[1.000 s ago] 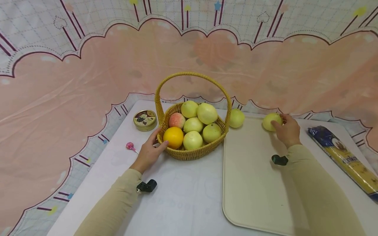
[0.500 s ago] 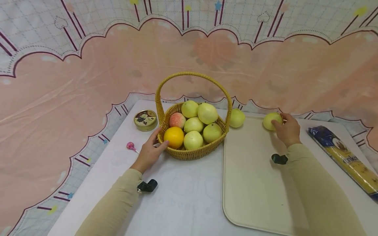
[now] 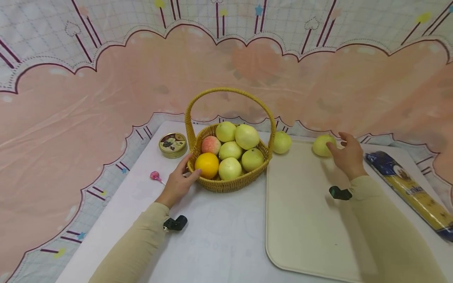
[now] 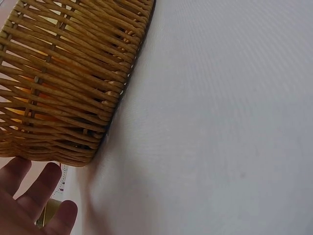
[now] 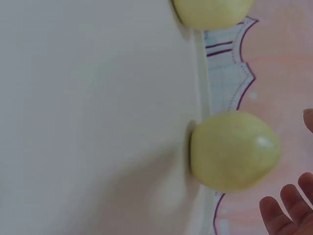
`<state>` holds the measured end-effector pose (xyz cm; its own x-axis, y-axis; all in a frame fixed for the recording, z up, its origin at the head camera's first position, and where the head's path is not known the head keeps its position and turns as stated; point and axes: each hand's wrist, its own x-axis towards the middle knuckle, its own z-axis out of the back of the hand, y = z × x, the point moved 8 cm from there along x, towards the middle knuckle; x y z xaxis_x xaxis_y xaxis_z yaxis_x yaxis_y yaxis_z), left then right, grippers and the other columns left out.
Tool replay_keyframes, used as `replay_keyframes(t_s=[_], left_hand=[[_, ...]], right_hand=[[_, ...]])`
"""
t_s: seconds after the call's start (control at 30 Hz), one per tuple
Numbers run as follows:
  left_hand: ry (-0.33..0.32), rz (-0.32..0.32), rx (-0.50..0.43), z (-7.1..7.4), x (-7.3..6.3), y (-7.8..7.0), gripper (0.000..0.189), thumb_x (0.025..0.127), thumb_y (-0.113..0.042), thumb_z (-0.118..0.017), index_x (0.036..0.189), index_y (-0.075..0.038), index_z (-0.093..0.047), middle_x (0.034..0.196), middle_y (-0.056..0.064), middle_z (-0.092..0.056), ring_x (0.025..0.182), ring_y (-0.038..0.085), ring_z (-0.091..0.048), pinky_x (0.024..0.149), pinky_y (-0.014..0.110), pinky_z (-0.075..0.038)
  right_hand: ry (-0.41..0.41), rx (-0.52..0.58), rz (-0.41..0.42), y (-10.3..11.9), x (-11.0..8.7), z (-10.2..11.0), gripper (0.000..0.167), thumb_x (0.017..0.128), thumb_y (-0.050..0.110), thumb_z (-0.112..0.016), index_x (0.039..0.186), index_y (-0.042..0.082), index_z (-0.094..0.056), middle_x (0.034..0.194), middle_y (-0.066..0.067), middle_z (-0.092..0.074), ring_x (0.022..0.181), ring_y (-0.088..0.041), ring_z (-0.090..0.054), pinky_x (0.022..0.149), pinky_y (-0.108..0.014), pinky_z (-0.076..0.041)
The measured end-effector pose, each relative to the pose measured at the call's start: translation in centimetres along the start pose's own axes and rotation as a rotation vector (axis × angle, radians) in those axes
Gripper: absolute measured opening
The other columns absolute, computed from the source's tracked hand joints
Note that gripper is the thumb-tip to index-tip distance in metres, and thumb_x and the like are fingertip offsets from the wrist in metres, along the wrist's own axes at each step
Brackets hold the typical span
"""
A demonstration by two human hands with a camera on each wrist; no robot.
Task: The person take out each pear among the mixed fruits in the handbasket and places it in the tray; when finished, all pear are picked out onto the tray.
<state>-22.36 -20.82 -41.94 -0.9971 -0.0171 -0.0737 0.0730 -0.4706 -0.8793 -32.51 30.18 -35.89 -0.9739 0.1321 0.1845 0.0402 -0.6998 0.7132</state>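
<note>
A wicker basket (image 3: 226, 185) with a tall handle holds several pale green round fruits (image 3: 230, 169), an orange (image 3: 207, 165) and a pink-red peach (image 3: 211, 145). My left hand (image 3: 177, 184) touches the basket's left end, thumb at the rim by the orange. In the left wrist view, fingers (image 4: 41, 188) of that hand lie extended against the woven wall. On the far edge of a beige tray (image 3: 304, 220) sits another pale green fruit (image 3: 323, 146). My right hand (image 3: 348, 155) is just right of it, fingers spread and holding nothing; the right wrist view shows a gap.
One more pale green fruit (image 3: 282, 142) sits at the tray's far left corner, beside the basket. A round tin (image 3: 172, 145) and a pink lollipop (image 3: 155, 175) lie left of the basket. Right of the tray is a long blue-and-yellow packet (image 3: 410, 192). A patterned cloth (image 3: 141, 86) hangs behind.
My right hand has let go of the pale green fruit and drawn slightly to the right, its fingers opening. The fruit stays on the tray. The left hand stays at the basket.
</note>
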Motion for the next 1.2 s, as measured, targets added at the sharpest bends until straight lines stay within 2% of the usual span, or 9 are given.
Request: replay_keyframes(t_s=[0.27, 0.4, 0.67, 0.7, 0.9, 0.93, 1.0, 1.2], left_hand=[[-0.001, 0.012, 0.002, 0.3, 0.0, 0.2, 0.076, 0.1, -0.045, -0.059, 0.161, -0.025, -0.02, 0.162, 0.014, -0.026, 0.139, 0.038, -0.037, 0.111, 0.054, -0.036], [-0.003, 0.017, 0.003, 0.3, 0.0, 0.2, 0.075, 0.1, -0.045, -0.058, 0.162, -0.025, -0.019, 0.162, 0.015, -0.026, 0.139, 0.039, -0.037, 0.11, 0.054, -0.037], [-0.003, 0.024, 0.012, 0.2, 0.0, 0.2, 0.075, 0.1, -0.044, -0.058, 0.162, -0.026, -0.019, 0.161, 0.015, -0.027, 0.136, 0.041, -0.04, 0.109, 0.055, -0.039], [-0.003, 0.023, 0.014, 0.2, 0.0, 0.2, 0.075, 0.1, -0.044, -0.058, 0.161, -0.026, -0.019, 0.161, 0.015, -0.027, 0.136, 0.041, -0.04, 0.109, 0.055, -0.039], [-0.004, 0.02, 0.018, 0.1, 0.0, 0.1, 0.075, 0.1, -0.045, -0.058, 0.161, -0.026, -0.02, 0.161, 0.014, -0.028, 0.136, 0.041, -0.04, 0.108, 0.055, -0.039], [-0.004, 0.019, 0.017, 0.1, 0.0, 0.1, 0.075, 0.1, -0.045, -0.058, 0.161, -0.026, -0.02, 0.161, 0.015, -0.029, 0.136, 0.041, -0.04, 0.108, 0.055, -0.039], [-0.004, 0.018, 0.011, 0.0, 0.1, 0.1, 0.075, 0.1, -0.045, -0.058, 0.161, -0.026, -0.02, 0.161, 0.015, -0.029, 0.136, 0.04, -0.04, 0.109, 0.055, -0.039], [0.0, 0.023, -0.002, -0.1, 0.2, 0.2, 0.075, 0.099, -0.046, -0.059, 0.161, -0.027, -0.02, 0.16, 0.015, -0.029, 0.138, 0.039, -0.038, 0.11, 0.055, -0.038]], right_hand=[[-0.014, 0.015, 0.108, 2.5, -1.6, 0.3, 0.061, 0.099, 0.027, -0.062, 0.147, -0.005, -0.041, 0.146, -0.028, -0.043, 0.128, -0.048, -0.046, 0.101, -0.062, -0.041], [0.002, 0.053, 0.155, 4.1, -2.6, -0.1, 0.062, 0.099, 0.026, -0.064, 0.148, -0.005, -0.041, 0.147, -0.027, -0.043, 0.128, -0.046, -0.046, 0.096, -0.06, -0.046], [0.01, 0.079, 0.249, 7.2, -4.6, -1.3, 0.059, 0.095, 0.02, -0.069, 0.144, -0.004, -0.046, 0.142, -0.024, -0.048, 0.125, -0.041, -0.051, 0.096, -0.058, -0.048], [0.012, 0.08, 0.263, 7.6, -4.9, -1.5, 0.058, 0.095, 0.02, -0.07, 0.143, -0.004, -0.047, 0.141, -0.023, -0.049, 0.125, -0.041, -0.051, 0.097, -0.051, -0.05], [0.028, 0.115, 0.35, 10.3, -6.7, -2.2, 0.057, 0.091, 0.012, -0.075, 0.14, -0.003, -0.051, 0.135, -0.022, -0.053, 0.12, -0.039, -0.054, 0.094, -0.046, -0.052], [0.033, 0.125, 0.361, 10.6, -6.9, -2.4, 0.057, 0.09, 0.011, -0.075, 0.14, -0.004, -0.051, 0.134, -0.022, -0.053, 0.12, -0.039, -0.054, 0.093, -0.053, -0.051], [0.043, 0.137, 0.384, 11.2, -7.4, -2.8, 0.057, 0.089, 0.01, -0.076, 0.139, -0.004, -0.052, 0.134, -0.022, -0.054, 0.119, -0.039, -0.055, 0.092, -0.054, -0.051], [0.077, 0.187, 0.461, 12.9, -8.9, -4.0, 0.057, 0.086, 0.003, -0.078, 0.137, -0.004, -0.054, 0.135, -0.021, -0.056, 0.119, -0.037, -0.056, 0.092, -0.054, -0.052]])
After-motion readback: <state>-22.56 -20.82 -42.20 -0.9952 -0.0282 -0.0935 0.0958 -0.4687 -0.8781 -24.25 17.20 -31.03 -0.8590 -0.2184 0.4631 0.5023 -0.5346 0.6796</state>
